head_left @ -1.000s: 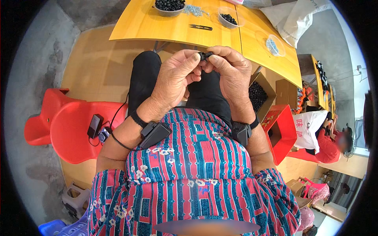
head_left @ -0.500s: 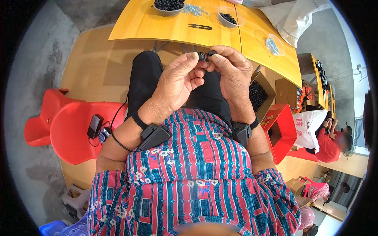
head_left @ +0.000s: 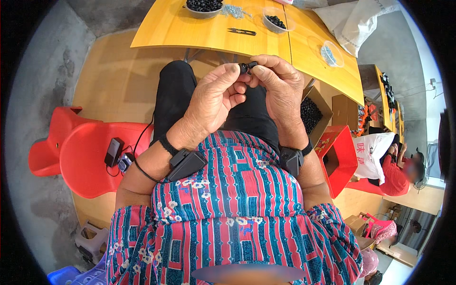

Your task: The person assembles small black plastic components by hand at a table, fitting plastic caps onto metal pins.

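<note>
In front of my lap, close to the table's near edge, my two hands meet at the fingertips. A small round black plastic part (head_left: 243,68) is pinched between thumb and fingers of my left hand (head_left: 211,95). With thumb and forefinger, my right hand (head_left: 281,88) grips a smaller black piece (head_left: 253,64) against that part. The pieces touch or nearly touch; fingers cover much of both, so I cannot tell whether they are joined. On the yellow table (head_left: 166,28) beyond lie black thread snips (head_left: 242,32).
A bowl of black parts (head_left: 204,15), scattered clear bits (head_left: 233,12) and two clear tubs (head_left: 275,28) are on the table. Right of my knee stand a cardboard box of black parts (head_left: 311,114) and a red box (head_left: 337,161). A red chair (head_left: 90,161) is left; a co-worker (head_left: 396,175) sits far right.
My right fingertips have shifted very slightly left, bringing the smaller black piece closer against the round part. My left hand stays nearly still.
</note>
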### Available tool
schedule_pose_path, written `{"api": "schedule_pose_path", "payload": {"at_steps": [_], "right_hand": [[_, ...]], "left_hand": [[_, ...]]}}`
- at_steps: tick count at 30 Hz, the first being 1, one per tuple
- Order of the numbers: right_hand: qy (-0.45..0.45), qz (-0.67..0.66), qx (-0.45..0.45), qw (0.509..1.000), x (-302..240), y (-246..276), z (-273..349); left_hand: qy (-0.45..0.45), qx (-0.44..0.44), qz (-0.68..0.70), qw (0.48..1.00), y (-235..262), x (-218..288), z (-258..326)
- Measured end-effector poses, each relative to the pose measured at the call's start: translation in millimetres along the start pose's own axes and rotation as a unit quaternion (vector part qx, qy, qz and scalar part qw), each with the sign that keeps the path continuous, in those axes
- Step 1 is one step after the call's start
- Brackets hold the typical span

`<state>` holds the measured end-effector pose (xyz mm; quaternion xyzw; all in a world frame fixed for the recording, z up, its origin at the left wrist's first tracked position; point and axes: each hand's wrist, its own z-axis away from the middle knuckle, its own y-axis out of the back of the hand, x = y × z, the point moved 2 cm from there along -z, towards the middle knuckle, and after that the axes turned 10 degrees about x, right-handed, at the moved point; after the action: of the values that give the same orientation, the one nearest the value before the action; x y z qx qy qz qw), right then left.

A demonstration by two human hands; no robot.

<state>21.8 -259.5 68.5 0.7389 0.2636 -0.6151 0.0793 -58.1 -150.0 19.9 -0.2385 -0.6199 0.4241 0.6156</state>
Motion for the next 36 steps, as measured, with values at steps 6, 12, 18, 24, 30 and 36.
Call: {"api": "schedule_pose_path", "payload": {"at_steps": [6, 12, 18, 24, 30, 36], "right_hand": [[0.007, 0.012, -0.002, 1.0, -3, -1, 0], [0.021, 0.02, -0.003, 1.0, -3, 0, 1], [0.031, 0.029, -0.006, 0.999, -4, 1, 0], [0.042, 0.05, -0.011, 0.998, -6, 1, 0], [0.09, 0.102, -0.02, 0.991, -11, 0, 2], [0.186, 0.221, -0.026, 0.957, -19, -6, 1]], "left_hand": [[-0.01, 0.016, -0.001, 1.0, -3, -1, 1], [-0.015, 0.013, -0.009, 1.0, -3, -2, 2], [-0.016, 0.019, -0.019, 1.0, -4, -2, 2], [-0.022, 0.013, -0.028, 0.999, -5, -1, 3], [-0.027, 0.016, -0.032, 0.999, -7, -2, 4], [-0.047, 0.023, -0.036, 0.998, -5, -2, 3]]}}
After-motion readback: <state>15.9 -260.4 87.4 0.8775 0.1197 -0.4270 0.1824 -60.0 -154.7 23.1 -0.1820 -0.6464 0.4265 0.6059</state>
